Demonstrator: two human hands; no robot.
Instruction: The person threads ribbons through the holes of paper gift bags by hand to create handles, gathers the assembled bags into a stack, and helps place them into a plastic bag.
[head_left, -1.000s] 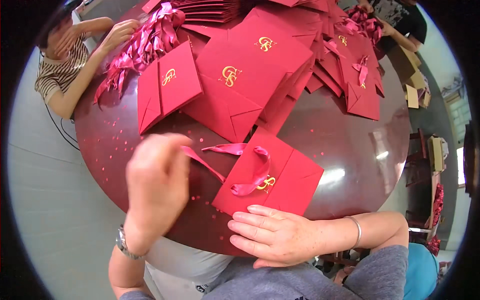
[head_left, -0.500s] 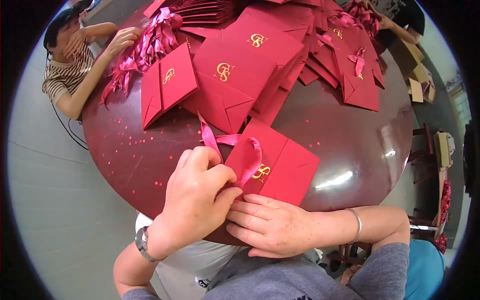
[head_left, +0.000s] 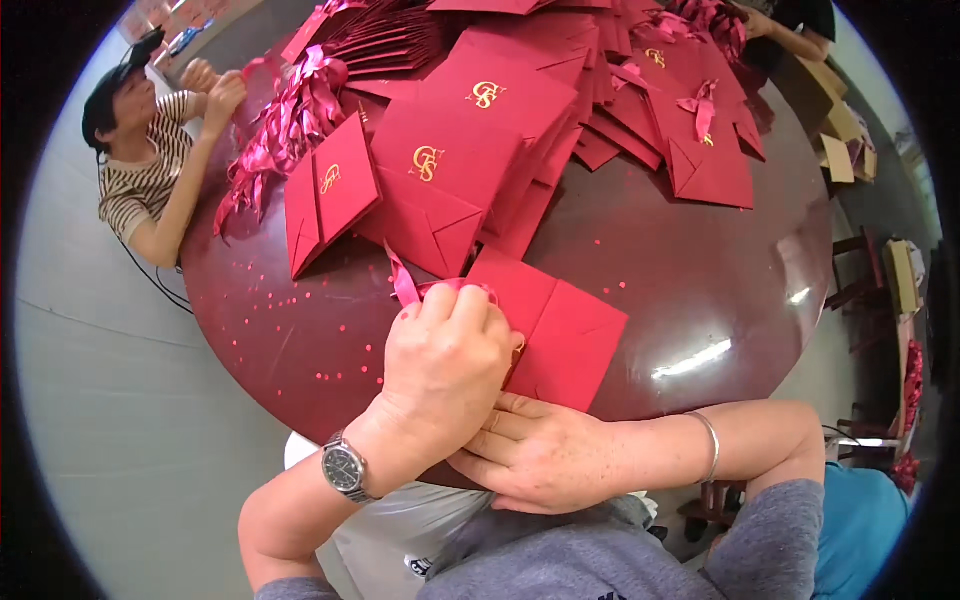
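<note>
Up over the red bag's left part comes the left hand [head_left: 445,350], earlier down by the near corner; its curled fingers hide most of the pink ribbon [head_left: 402,278], so I can't tell whether they grip it. My right hand [head_left: 545,455] stays flat, unclenched, at the near edge of the red bag [head_left: 570,340] on the dark surface [head_left: 700,300].

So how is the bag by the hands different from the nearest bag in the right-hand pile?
The bag by the hands is partly covered by the left hand; the pile bag has no hand on it. The bag by the hands lies close to the person; the pile bag lies farther away. Both are red with gold marks.
</note>
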